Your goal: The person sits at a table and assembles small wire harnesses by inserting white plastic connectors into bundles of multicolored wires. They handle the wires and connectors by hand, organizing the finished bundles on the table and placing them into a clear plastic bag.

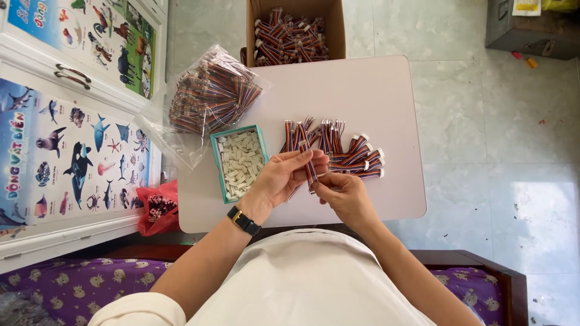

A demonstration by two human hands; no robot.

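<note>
Ribbon cable piece (pixel 310 171), striped, pinched betw. left hand (pixel 283 176) fingers and right hand (pixel 343 194) fingertips, just above desk (pixel 386 102) front. Prob. light, floppy; best gripped nr its end. Beyond: finished cables (pixel 347 154) w/ white plugs, teal tray (pixel 240 162) of connectors, bagged bundle (pixel 211 96), cardboard box (pixel 294 30).

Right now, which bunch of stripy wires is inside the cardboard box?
The bunch at the table's far edge, in the cardboard box. Others lie in a clear bag or loose.
</note>
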